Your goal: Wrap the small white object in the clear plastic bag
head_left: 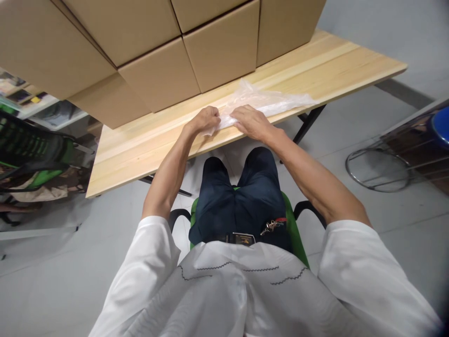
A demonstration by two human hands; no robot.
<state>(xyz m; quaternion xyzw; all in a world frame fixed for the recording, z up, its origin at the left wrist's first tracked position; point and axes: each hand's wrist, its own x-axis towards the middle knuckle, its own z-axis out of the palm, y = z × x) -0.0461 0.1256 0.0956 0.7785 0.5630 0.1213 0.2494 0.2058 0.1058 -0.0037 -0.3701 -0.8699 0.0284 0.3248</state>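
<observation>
A thin, clear plastic bag (277,100) lies crumpled along the front edge of the wooden table (336,65). Its narrow left end is bunched between my two hands. My left hand (206,118) is closed, its curled fingers pinching the plastic near the edge. Just to the right, my right hand (250,120) has its fingers bent down and pressed together on the same plastic. The wider part of the bag spreads out to the right, past my right hand. My fingertips are partly hidden in the folds.
Large cardboard boxes (222,47) stand stacked along the back of the table. I sit on a green chair (296,234) with black armrests. A black mesh chair (31,145) and shelves are at left. On the right is a blue-topped stool (441,125).
</observation>
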